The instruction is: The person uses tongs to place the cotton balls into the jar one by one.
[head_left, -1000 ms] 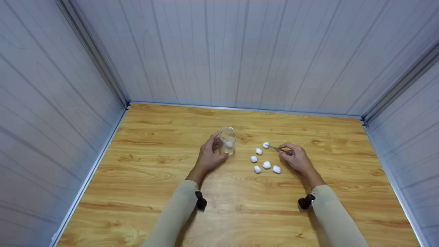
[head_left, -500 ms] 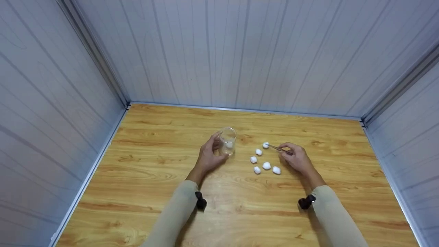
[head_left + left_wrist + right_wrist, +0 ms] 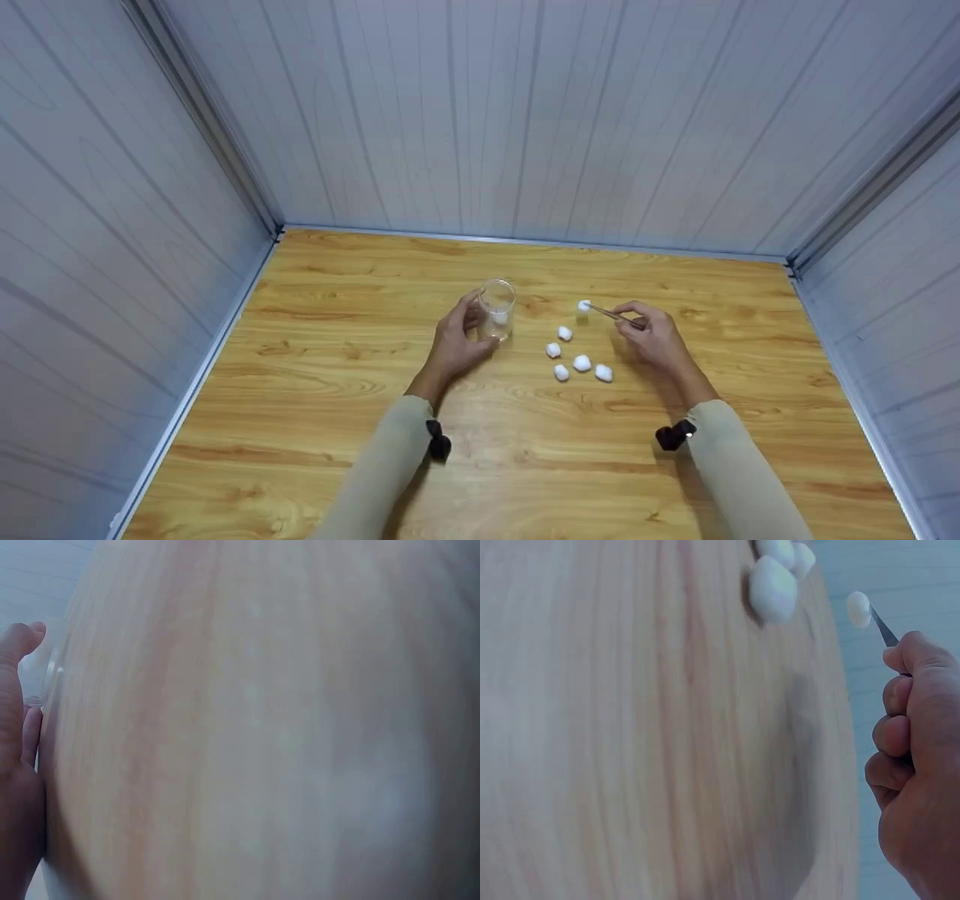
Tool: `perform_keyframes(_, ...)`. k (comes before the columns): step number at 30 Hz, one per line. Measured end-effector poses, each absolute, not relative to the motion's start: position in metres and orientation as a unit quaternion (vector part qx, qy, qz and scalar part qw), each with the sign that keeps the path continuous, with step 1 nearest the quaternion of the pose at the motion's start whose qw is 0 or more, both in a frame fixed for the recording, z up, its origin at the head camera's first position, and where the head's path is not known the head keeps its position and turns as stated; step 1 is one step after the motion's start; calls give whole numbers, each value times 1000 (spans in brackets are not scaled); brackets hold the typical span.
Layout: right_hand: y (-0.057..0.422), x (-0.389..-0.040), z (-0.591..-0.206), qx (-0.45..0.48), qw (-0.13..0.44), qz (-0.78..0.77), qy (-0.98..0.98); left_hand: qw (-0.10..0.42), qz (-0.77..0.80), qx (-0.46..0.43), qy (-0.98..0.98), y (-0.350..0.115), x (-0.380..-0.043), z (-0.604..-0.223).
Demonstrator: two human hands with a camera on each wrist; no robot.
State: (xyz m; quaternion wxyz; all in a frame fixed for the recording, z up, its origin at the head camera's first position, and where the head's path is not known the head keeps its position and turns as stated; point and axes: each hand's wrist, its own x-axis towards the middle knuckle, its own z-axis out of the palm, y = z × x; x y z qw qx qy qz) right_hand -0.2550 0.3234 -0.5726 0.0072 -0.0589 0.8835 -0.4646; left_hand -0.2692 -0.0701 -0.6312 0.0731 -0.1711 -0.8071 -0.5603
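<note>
My left hand (image 3: 460, 339) curls its fingers and thumb round a clear glass beaker (image 3: 497, 304) that stands upright on the table. Low inside the beaker shows something white, like a cotton ball. The right hand (image 3: 654, 339) pinches metal tweezers (image 3: 616, 314) between thumb and fingers. Their tips grip a cotton ball (image 3: 584, 306), lifted above the wood with its shadow below; the right wrist view shows this cotton ball (image 3: 859, 610) at the tweezer points too. Several more cotton balls (image 3: 582, 363) lie loosely grouped between the two hands. In the left wrist view only part of the left hand (image 3: 16, 735) shows.
The wood-grain table (image 3: 525, 465) is enclosed by pale panel walls (image 3: 495, 120) at the back and both sides, with a metal strip along the back edge. A small black camera (image 3: 439, 441) sits at the left wrist, another black camera (image 3: 674, 435) at the right.
The right hand has raised the tweezers, and the cotton ball at their tips has come up off the table. The left hand and beaker stay where they were.
</note>
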Motion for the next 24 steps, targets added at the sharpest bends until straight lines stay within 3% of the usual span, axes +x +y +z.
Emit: perform_keyframes(24,320,-262,-548,-78,-4,-461,884,59,-556,-154,-815,-69,-270,-628)
